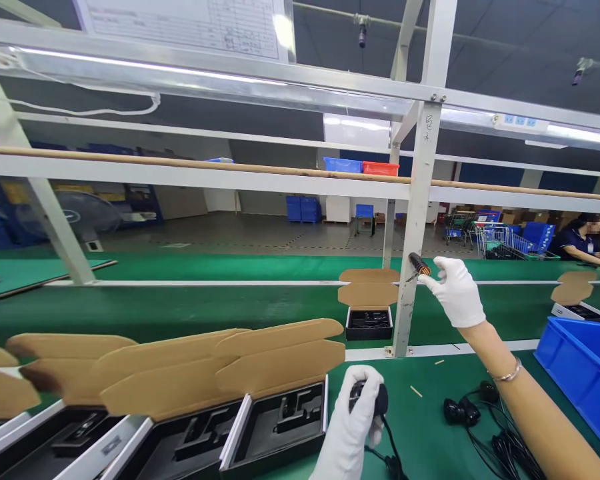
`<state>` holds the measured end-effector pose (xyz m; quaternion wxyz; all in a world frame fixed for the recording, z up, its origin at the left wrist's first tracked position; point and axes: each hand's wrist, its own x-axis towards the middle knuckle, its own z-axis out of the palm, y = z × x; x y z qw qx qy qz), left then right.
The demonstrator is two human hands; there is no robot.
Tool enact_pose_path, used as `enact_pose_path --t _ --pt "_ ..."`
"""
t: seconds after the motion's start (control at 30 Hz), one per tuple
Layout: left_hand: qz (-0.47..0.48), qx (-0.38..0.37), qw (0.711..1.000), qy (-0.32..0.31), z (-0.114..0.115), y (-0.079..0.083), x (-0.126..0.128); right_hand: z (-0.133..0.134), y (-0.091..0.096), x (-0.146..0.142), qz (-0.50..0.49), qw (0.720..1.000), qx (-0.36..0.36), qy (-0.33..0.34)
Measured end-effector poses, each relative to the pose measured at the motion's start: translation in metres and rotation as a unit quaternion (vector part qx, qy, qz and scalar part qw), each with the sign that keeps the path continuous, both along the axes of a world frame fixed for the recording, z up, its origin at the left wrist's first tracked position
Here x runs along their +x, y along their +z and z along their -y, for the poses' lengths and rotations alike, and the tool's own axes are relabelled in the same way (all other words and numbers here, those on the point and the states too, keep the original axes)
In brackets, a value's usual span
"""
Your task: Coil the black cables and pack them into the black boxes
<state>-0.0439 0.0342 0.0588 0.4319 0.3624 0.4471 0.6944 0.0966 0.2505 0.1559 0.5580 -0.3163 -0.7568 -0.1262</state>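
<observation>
My left hand, in a white glove, is closed around a small black round part with a cable trailing from it, just right of the nearest open box. My right hand, also gloved, is raised and pinches a short black cylinder with an orange band close to the white frame post. The open box has a black foam insert and a brown cardboard lid standing up.
Several open boxes line the front left. Another open box sits on the green conveyor. Black cabled parts lie at the right beside a blue bin. A person sits far right.
</observation>
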Motion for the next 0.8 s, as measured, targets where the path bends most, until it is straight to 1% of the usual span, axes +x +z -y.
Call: enact_pose_path --t 0.1,0.13,0.2,0.27,0.37,0.47,0.53,0.63,0.7,0.73,0.77,0.8 --pt "-0.005 0.029 0.999 -0.020 0.004 0.001 -0.002 -0.006 0.005 -0.007 0.081 0.993 0.082 -0.029" --pt "0.014 0.039 0.999 -0.033 0.003 0.002 -0.001 -0.004 0.006 -0.009 0.102 0.989 0.102 -0.044" --pt "0.084 0.039 0.993 -0.072 0.000 0.004 0.002 0.000 0.008 -0.009 0.122 0.982 0.124 -0.074" --pt "0.164 0.028 0.980 -0.112 -0.006 0.006 0.005 0.002 0.009 -0.010 0.116 0.982 0.119 -0.091" --pt "0.244 0.016 0.958 -0.148 -0.014 0.005 0.007 0.000 0.009 -0.011 0.070 0.991 0.078 -0.085" --pt "0.274 0.009 0.948 -0.163 -0.019 0.000 0.007 -0.007 0.008 -0.015 0.036 0.995 0.044 -0.076" --pt "0.279 0.005 0.944 -0.174 -0.020 -0.003 0.006 -0.008 0.010 -0.017 0.025 0.997 0.027 -0.065" --pt "0.283 0.005 0.941 -0.185 -0.022 -0.005 0.006 0.006 0.018 -0.013 -0.015 0.999 -0.035 -0.017" --pt "0.284 0.008 0.940 -0.187 -0.023 -0.005 0.005 0.029 0.021 -0.007 -0.047 0.991 -0.122 0.031" --pt "0.284 0.010 0.941 -0.186 -0.023 -0.004 0.005 0.044 0.019 -0.004 -0.051 0.980 -0.180 0.065" --pt "0.282 0.012 0.942 -0.183 -0.022 -0.004 0.006 0.060 0.015 -0.001 -0.041 0.963 -0.246 0.105" --pt "0.278 0.016 0.944 -0.177 -0.022 -0.004 0.007 0.078 0.009 0.002 -0.014 0.938 -0.315 0.147"
